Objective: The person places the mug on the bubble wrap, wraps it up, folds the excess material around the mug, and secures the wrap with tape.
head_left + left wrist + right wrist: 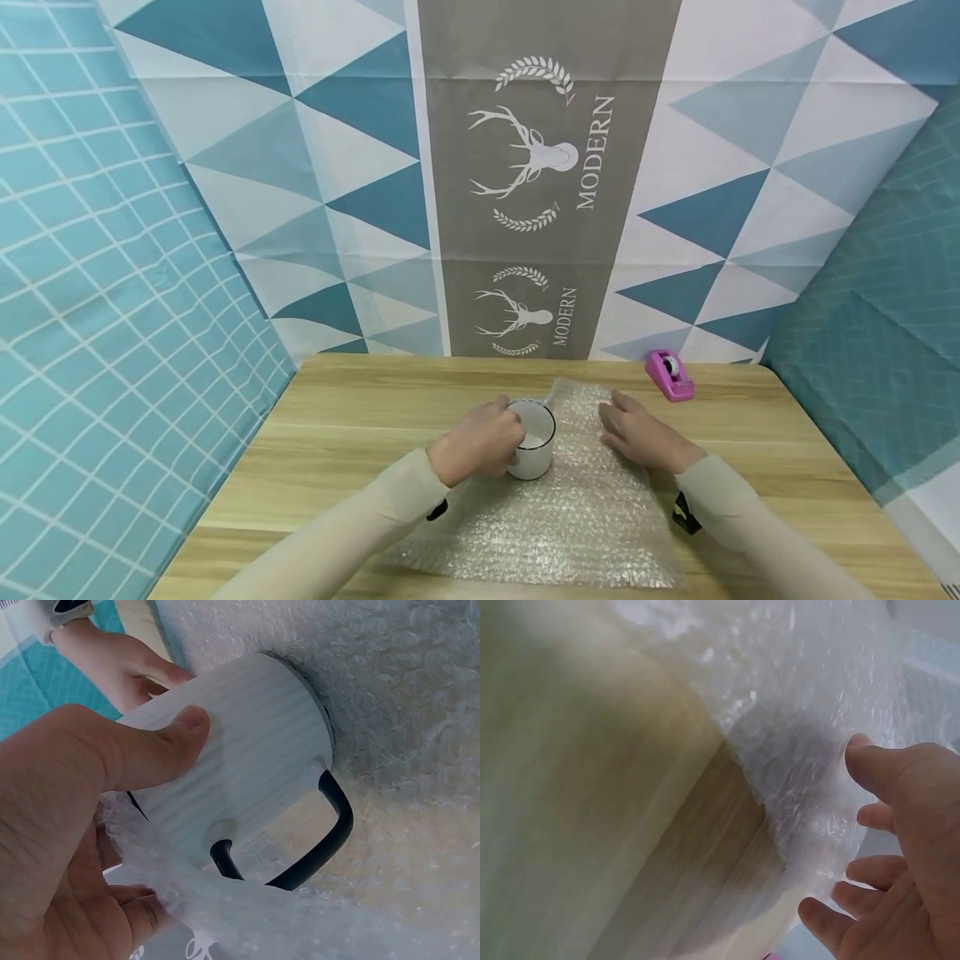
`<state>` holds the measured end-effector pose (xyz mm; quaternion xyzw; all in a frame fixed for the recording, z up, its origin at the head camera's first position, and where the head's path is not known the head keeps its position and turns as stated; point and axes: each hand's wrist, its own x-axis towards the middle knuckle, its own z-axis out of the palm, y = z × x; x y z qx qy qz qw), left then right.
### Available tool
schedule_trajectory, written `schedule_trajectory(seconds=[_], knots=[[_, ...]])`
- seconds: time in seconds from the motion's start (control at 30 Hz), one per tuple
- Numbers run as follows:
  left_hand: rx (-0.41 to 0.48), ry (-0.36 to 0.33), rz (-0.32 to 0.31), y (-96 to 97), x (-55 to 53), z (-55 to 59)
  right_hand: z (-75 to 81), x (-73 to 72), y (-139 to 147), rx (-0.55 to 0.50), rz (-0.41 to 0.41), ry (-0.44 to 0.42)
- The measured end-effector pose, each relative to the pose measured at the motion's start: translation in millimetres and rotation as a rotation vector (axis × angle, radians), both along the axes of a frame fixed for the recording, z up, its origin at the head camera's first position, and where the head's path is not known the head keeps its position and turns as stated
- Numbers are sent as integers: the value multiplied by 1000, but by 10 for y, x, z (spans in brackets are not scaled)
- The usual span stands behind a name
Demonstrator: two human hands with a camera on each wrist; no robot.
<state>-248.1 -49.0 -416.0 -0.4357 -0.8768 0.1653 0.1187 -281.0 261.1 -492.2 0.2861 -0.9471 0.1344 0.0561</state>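
A white mug [531,461] with a dark rim stands on a sheet of bubble wrap [570,533]. My left hand [480,439] grips the mug from its left side. In the left wrist view the thumb of the left hand [82,765] lies on the mug wall [247,727], and the black handle [341,814] shows, partly behind bubble wrap. My right hand [645,433] is over the right edge of the wrap, fingers spread. The right wrist view shows the right hand [900,847] with relaxed fingers beside the wrap [802,772]; whether they touch it, I cannot tell.
A pink tape dispenser [670,377] sits at the back right of the wooden table [360,417]. Patterned cloth [360,167] hangs behind the table. Blue checked cloth [112,292] is on the left and teal cloth [885,333] on the right.
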Motion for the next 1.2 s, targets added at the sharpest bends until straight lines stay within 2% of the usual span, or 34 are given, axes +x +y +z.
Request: schedule_trajectory(seconds=[0.07,0.33,0.57,0.9,1.03,1.2], knots=[[-2,1,5,7,0,1,25,52,11,-2,1,16],[-19,-10,6,13,-1,6,100,241,12,39,-16,-10],[-25,-8,9,8,-1,-1,156,364,1,79,25,51],[-25,3,6,16,14,-16,198,670,66,52,46,-88],[-17,20,-9,7,13,-24,218,820,75,59,95,-48],[-12,32,-13,13,14,-22,243,1048,112,76,112,4]])
